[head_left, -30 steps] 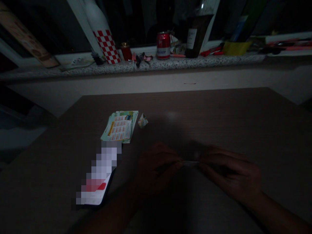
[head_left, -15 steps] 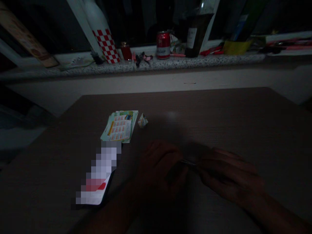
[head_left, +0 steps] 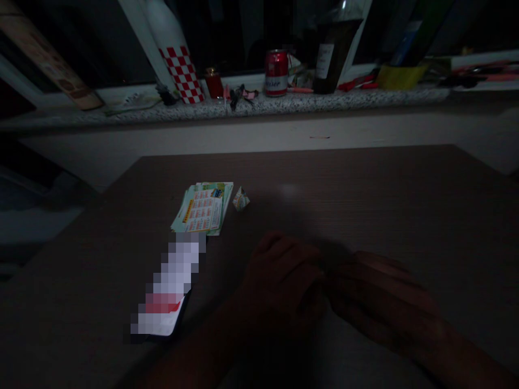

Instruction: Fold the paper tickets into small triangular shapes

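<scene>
Lower centre: one left hand (head_left: 284, 278), one right hand (head_left: 385, 297), fingers curled, grip impossible to tell; mid-frame: one faceted paper piece (head_left: 241, 200).

Pixelation masks most of the phone (head_left: 172, 283); darkness hides whether left hand (head_left: 286, 281) or right hand (head_left: 383, 297) holds anything.

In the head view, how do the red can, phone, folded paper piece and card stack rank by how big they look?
Largest to smallest:
phone
card stack
red can
folded paper piece
Nearness may enlarge the phone.
</scene>
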Tool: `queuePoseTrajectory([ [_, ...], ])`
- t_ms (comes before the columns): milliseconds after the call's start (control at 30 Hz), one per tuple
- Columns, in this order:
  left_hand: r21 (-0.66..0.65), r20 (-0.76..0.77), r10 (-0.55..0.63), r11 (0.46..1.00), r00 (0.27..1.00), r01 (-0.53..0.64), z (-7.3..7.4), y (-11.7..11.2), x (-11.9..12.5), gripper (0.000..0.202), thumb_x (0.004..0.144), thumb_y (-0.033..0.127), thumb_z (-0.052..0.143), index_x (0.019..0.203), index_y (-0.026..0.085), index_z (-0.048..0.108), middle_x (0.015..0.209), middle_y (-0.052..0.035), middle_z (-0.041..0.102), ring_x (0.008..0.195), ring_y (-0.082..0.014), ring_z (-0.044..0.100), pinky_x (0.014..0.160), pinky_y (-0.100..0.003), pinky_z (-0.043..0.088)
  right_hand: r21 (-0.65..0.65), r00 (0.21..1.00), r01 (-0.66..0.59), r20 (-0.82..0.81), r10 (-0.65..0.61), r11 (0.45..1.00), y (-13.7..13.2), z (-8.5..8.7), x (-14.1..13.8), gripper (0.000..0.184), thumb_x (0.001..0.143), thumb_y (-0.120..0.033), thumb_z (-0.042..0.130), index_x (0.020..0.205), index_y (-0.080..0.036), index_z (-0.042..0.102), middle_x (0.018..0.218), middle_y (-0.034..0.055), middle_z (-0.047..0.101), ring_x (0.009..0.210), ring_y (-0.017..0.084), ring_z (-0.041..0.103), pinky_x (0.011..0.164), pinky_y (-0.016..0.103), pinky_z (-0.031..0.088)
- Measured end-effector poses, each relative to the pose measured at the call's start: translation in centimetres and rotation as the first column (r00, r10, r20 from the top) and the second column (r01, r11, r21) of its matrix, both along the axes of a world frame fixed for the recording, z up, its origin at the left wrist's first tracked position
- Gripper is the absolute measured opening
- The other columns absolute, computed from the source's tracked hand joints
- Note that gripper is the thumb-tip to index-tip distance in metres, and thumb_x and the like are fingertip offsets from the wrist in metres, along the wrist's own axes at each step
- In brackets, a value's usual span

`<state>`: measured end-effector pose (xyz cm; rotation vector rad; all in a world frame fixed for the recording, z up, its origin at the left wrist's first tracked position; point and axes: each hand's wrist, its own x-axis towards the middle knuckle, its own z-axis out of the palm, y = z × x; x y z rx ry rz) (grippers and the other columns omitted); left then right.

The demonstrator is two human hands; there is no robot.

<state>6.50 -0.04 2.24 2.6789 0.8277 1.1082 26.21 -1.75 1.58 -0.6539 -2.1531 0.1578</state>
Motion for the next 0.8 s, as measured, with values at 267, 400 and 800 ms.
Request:
queuePoseTrajectory([
  [267, -0.009, 0.045, 0.051, 0.999, 0.998, -0.05, 0.0, 0.1, 0.3, 0.005, 0.077, 0.013, 0.058, 0.076, 0.017, 0.058, 0.093, -0.0034, 0.072, 0.085, -0.0178, 0.063, 0.082, -0.038, 0.042, 0.039, 0.998, 0.027, 0.047, -0.029, 0.999, -0.1, -0.1, 0.2, 0.008, 0.081, -0.006, 0.064, 0.083, -0.014, 0.064, 0.075, 0.004, 0.07, 0.065, 0.014, 0.061, 0.058, 0.029, 0.05],
  [400, -0.003, 0.049, 0.059, 0.998, 0.997, -0.059, 0.0, 0.1, 0.2, 0.004, 0.077, 0.014, 0.059, 0.075, 0.018, 0.058, 0.092, -0.0032, 0.072, 0.085, -0.0175, 0.064, 0.082, -0.038, 0.042, 0.056, 0.996, 0.061, 0.064, -0.065, 0.997, 0.0, -0.2, 0.1, 0.007, 0.083, -0.009, 0.063, 0.083, -0.016, 0.065, 0.074, 0.0026, 0.071, 0.064, 0.014, 0.062, 0.058, 0.029, 0.051],
  [800, -0.031, 0.06, 0.233, 0.972, 0.971, -0.231, 0.4, 1.4, -2.3, 0.008, 0.074, 0.012, 0.06, 0.076, 0.018, 0.057, 0.093, -0.0049, 0.07, 0.087, -0.0192, 0.063, 0.084, -0.039, 0.044, 0.098, 0.991, 0.129, 0.015, -0.131, 0.987, 0.2, 0.7, 1.0, 0.015, 0.078, -0.004, 0.066, 0.09, -0.013, 0.066, 0.074, 0.0067, 0.07, 0.068, 0.017, 0.067, 0.063, 0.029, 0.056],
])
